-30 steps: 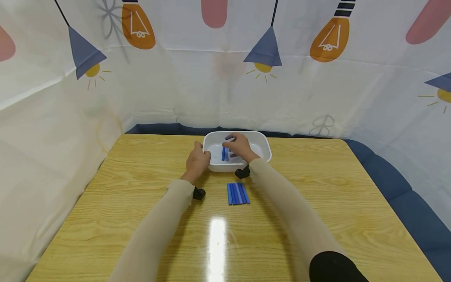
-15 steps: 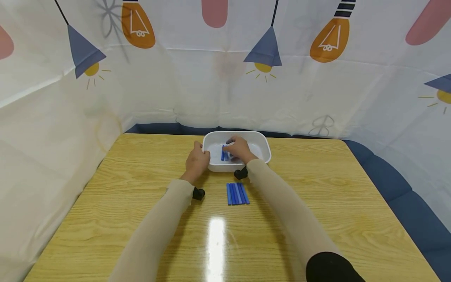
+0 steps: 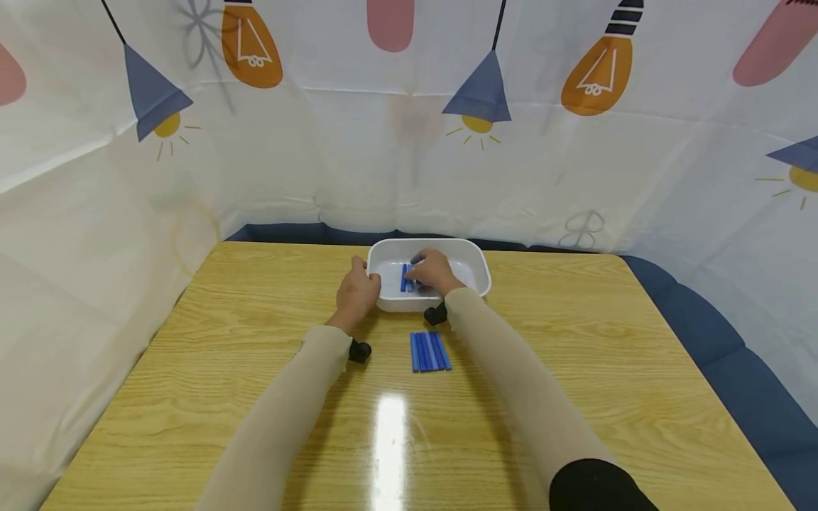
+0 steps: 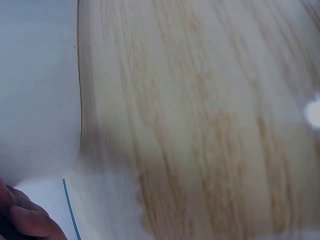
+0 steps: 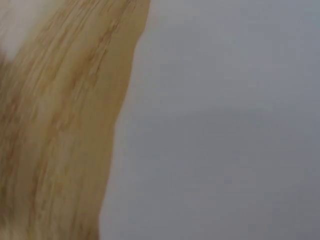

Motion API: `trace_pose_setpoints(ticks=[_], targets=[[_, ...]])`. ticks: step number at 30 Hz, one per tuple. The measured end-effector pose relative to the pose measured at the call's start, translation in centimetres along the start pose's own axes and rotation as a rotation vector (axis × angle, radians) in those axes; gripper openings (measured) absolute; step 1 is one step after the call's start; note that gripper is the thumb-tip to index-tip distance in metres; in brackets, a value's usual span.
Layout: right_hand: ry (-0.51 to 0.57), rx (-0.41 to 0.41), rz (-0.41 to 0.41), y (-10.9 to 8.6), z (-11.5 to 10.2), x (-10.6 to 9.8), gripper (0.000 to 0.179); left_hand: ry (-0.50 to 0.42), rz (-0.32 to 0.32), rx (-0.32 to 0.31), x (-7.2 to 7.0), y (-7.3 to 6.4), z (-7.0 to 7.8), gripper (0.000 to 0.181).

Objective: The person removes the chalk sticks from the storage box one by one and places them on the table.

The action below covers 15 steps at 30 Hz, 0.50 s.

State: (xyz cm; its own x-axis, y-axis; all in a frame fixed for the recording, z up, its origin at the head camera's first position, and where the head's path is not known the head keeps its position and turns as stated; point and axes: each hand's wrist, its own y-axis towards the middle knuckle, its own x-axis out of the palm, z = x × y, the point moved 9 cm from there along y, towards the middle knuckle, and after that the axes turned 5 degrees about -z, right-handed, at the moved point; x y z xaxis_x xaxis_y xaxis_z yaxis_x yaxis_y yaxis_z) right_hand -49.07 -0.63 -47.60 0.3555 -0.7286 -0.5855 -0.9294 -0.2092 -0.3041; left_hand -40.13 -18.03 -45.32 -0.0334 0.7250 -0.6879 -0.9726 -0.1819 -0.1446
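A white plastic tray stands at the far side of the table. My left hand grips its left rim; in the left wrist view fingertips show beneath the tray's white wall. My right hand reaches over the near rim, its fingers pinching a slim blue stick on the tray's floor. Another blue stick lies just left of it, roughly parallel. In the right wrist view only the blurred tray wall and wood show; the hand is hidden there.
In front of the tray several blue sticks lie side by side on the wooden table. A patterned white cloth hangs behind and around the table. Dark blue padding runs along the right edge.
My right hand has drawn slightly down and left within the tray, its fingers closing in by the blue stick. The left hand stays at the rim.
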Motion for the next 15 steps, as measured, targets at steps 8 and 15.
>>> trace_pose_setpoints(ticks=[8,15], targets=[[-0.066,0.020,-0.050,-0.48,-0.24,0.40,0.044,0.005,0.012,0.021,0.04,0.08,-0.13,0.038],[-0.162,-0.011,-0.039,-0.51,-0.71,0.40,0.046,0.007,0.014,0.027,-0.06,0.12,-0.10,0.038]])
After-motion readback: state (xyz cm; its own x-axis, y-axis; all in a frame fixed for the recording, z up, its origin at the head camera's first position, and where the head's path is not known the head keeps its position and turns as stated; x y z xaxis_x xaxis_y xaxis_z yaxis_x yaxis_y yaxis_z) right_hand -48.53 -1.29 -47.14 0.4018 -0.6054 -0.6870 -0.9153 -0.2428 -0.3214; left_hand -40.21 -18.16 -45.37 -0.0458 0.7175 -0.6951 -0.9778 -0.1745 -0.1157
